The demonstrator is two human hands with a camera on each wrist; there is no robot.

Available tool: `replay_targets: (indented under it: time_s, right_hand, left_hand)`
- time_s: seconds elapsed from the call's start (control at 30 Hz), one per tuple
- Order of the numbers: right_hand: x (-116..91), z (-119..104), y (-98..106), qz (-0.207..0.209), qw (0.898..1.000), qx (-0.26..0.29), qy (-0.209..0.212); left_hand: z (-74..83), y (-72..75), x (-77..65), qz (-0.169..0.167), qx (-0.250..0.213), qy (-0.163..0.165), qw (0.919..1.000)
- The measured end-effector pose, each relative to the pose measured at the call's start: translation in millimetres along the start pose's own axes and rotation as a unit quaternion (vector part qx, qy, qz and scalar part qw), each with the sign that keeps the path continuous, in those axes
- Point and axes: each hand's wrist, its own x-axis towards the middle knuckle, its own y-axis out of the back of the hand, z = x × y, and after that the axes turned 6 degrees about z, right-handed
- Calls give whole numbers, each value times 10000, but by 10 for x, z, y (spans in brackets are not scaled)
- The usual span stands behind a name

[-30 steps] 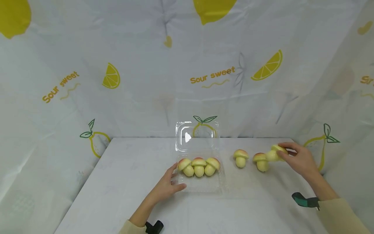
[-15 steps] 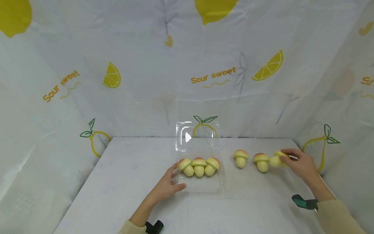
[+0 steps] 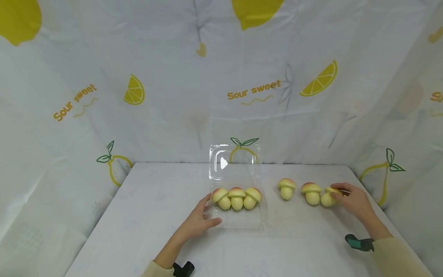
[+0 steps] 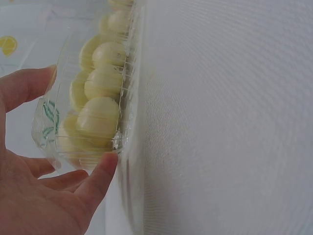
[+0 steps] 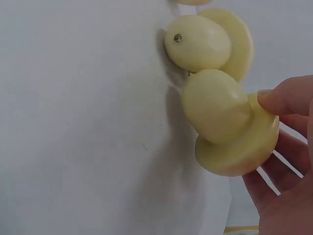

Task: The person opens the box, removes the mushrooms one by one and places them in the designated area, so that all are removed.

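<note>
Right hand [image 3: 355, 201] fingers pinch mushroom [image 3: 327, 199]; sideways slip could knock neighbour [image 3: 312, 194] at 9 o'clock. Left hand [image 3: 195, 220] fingers spread, touching box [image 3: 240, 221].

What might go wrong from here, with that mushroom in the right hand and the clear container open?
1. The right hand grips the held mushroom by its smooth, rounded cap, so it might slip.
2. Its stem touches or nearly touches the neighbouring mushroom; moving it could knock that one.
3. The left hand steadies only one side of the clear container, so a bump might slide it.
</note>
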Motion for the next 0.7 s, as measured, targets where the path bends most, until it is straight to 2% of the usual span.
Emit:
replay_targets:
  time_s: [0.17,0.37,0.7]
  right_hand:
    - [-7,35,-54,-165,9998,-38,-90]
    - [-11,19,-114,-132,9999,18,-87]
    - [-47,-11,-24,-100,9999,-61,68]
  left_hand:
    - [-2,-4,-5,-15,-1,16,10000]
    - [6,-3,-12,0,-7,9,10000]
    - [21,-1,-14,11,3,-29,10000]
